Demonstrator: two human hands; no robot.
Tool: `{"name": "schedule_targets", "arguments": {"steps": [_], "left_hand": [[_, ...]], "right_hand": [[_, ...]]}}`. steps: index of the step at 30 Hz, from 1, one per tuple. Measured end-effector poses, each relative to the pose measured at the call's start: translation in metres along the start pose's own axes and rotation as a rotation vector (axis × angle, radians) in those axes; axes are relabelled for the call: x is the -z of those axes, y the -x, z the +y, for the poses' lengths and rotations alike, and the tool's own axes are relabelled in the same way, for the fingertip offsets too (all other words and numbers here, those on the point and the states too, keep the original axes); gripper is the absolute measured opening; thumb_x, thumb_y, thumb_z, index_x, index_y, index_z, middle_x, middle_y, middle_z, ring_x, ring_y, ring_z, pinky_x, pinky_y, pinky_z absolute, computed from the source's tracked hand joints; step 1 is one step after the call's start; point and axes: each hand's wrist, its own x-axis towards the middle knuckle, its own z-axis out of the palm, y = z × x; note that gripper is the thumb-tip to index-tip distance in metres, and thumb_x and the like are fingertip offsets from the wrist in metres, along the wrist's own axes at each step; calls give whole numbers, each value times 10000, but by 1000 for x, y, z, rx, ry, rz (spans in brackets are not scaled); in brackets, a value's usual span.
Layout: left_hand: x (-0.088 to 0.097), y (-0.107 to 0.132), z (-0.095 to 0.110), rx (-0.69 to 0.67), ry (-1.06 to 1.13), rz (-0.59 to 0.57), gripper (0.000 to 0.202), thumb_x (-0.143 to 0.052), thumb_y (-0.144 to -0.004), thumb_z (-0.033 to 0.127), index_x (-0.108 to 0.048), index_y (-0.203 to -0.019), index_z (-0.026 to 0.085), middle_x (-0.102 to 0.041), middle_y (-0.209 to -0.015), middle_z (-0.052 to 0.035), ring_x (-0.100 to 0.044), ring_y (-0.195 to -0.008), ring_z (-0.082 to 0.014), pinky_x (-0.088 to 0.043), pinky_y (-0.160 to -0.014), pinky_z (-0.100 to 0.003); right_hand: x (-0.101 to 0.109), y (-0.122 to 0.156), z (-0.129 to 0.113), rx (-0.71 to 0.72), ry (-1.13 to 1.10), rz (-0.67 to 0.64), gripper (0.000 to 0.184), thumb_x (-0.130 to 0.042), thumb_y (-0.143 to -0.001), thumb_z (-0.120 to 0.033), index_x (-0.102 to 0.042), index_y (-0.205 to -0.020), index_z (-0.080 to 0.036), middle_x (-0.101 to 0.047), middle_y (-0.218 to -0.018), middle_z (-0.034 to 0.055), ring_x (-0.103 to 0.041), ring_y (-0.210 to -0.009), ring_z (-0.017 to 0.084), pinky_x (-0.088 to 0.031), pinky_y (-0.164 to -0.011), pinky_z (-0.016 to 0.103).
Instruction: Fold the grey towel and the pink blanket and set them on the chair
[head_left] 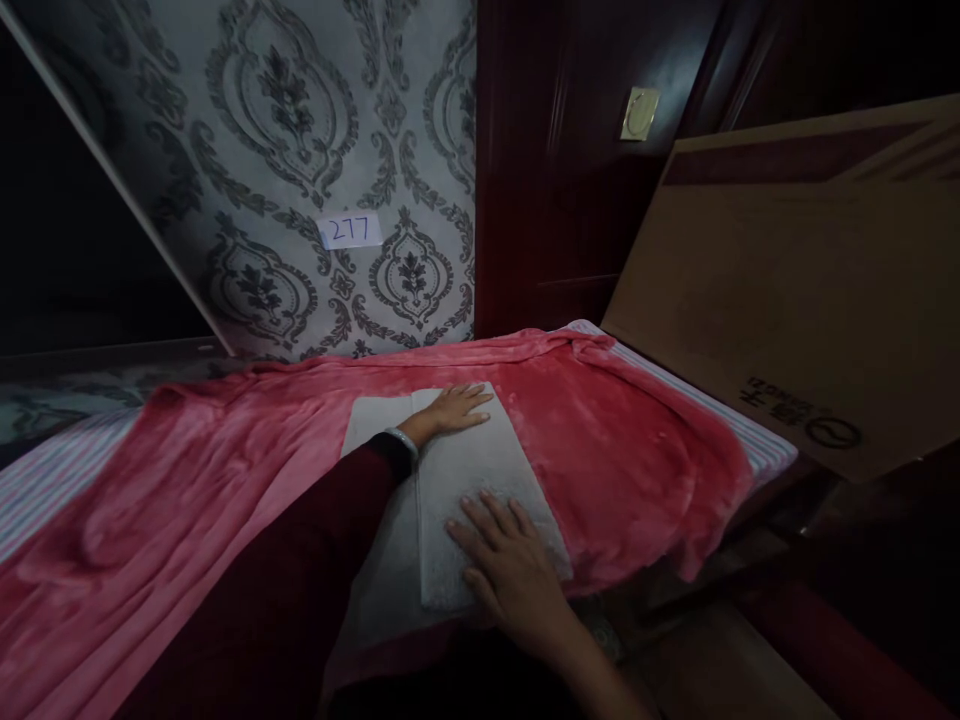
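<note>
A light grey cloth (465, 470), which looks like a towel, lies on a pink fleece blanket (622, 450). Its right part is folded over, with the fold's edge running lengthwise near the middle. My left hand (456, 408) rests flat on the far end of the folded part, fingers stretched to the right. A silvery bracelet (405, 440) circles that wrist, below a dark red sleeve. On the near end of the same folded layer my right hand (506, 560) lies palm down, fingers spread. Neither hand grips anything.
Under the blanket is a striped sheet (750, 440). A large cardboard sheet or box (795, 290) leans at the right. Patterned wallpaper (285, 120) bears a paper label (350, 231) reading 277. Beside it stands a dark red wooden panel (555, 150); a dark screen-like panel (82, 220) is at left.
</note>
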Motion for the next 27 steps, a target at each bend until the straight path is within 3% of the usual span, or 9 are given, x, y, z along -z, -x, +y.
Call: {"name": "schedule_targets", "arguments": {"steps": [5,10,12,16,22,27], "left_hand": [[-1,-8,-2,104,19,15,680,-306,-1030,641,-295,-1644,348,-250,-1741,-54,-196,-1612,-284,-140,-1291,-560],[-2,7,14,241,-86,209,680,-319,-1040,589,-387,-1611,226,-365,-1684,-146,-263,-1587,-333,-109,-1294,-598],[-2,22,20,205,-84,219,677,-318,-1042,580,-385,-1610,217,-327,-1702,-143,-241,-1596,-316,-101,-1301,-577],[-5,65,20,29,-1,79,659,-295,-1045,597,-330,-1631,299,-217,-1745,-82,-196,-1613,-270,-136,-1296,-558],[-11,125,-15,10,-3,59,676,-364,-1027,623,-336,-1629,317,-217,-1744,-90,-177,-1617,-277,-109,-1291,-580],[-13,139,-57,153,-31,66,690,-319,-1040,598,-249,-1662,310,-202,-1748,-83,-130,-1625,-282,-79,-1291,-590]], "right_hand": [[-7,2,3,8,16,17,605,-541,-1021,-301,-403,-1601,-407,-331,-1703,-28,-254,-1584,296,-279,-1251,604],[-10,2,4,13,36,39,590,-542,-1007,-263,-456,-1576,-397,-364,-1688,-14,-277,-1576,298,-282,-1247,599],[-9,4,5,17,40,40,587,-535,-1005,-249,-469,-1570,-392,-370,-1685,-7,-283,-1574,299,-282,-1246,600],[-3,2,7,12,26,-7,556,-520,-1013,-266,-496,-1558,-375,-386,-1676,17,-288,-1574,313,-283,-1239,625],[13,-24,-19,58,0,-157,549,-562,-1006,-291,-514,-1551,-336,-411,-1661,69,-276,-1577,330,-241,-1248,649],[8,-40,-40,166,-27,-237,556,-570,-1023,-360,-473,-1570,-379,-350,-1695,11,-239,-1590,315,-210,-1263,640]]}}
